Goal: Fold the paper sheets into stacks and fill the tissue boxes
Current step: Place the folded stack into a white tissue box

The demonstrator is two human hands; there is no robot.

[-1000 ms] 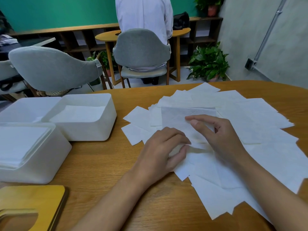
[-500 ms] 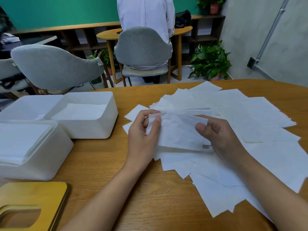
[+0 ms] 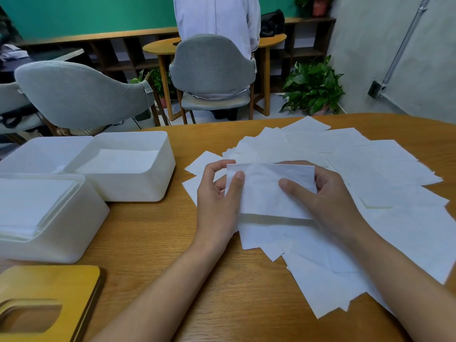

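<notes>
- While the person is holding a folded sheet [image 3: 269, 191] up over the middle of the table [image 3: 160, 243], the left hand [image 3: 217, 193] is pinching its left edge, thumb on the near face and fingers curled behind.
- The right hand [image 3: 328, 201] is gripping the right edge in the same way, with the thumb lying across the front of the paper.
- The loose sheets [image 3: 370, 169] are lying fanned out and overlapping beneath and beyond both hands, covering the right part of the table; both forearms are crossing over the nearest ones.
- The far tissue box [image 3: 138, 191] is standing open to the left of the hands, with a flat white stack [image 3: 118, 161] lying inside it.
- The near tissue box [image 3: 61, 243] is sitting just in front of it, touching or nearly touching it, and is showing a thicker stack [image 3: 29, 206] through its pale walls.
- Another white container [image 3: 37, 149] is lying behind these two at the table's left edge; what is in it cannot be told.
- A wooden lid [image 3: 49, 292] with an oval slot is resting at the near left corner.
- Nothing is standing between the hands and the boxes but bare wood.
- Beyond the table, a grey chair [image 3: 81, 95] is standing on the left, a person in a light shirt [image 3: 217, 16] is sitting in a second grey chair [image 3: 212, 65], facing away, and a leafy plant [image 3: 313, 87] is growing by the wall.
</notes>
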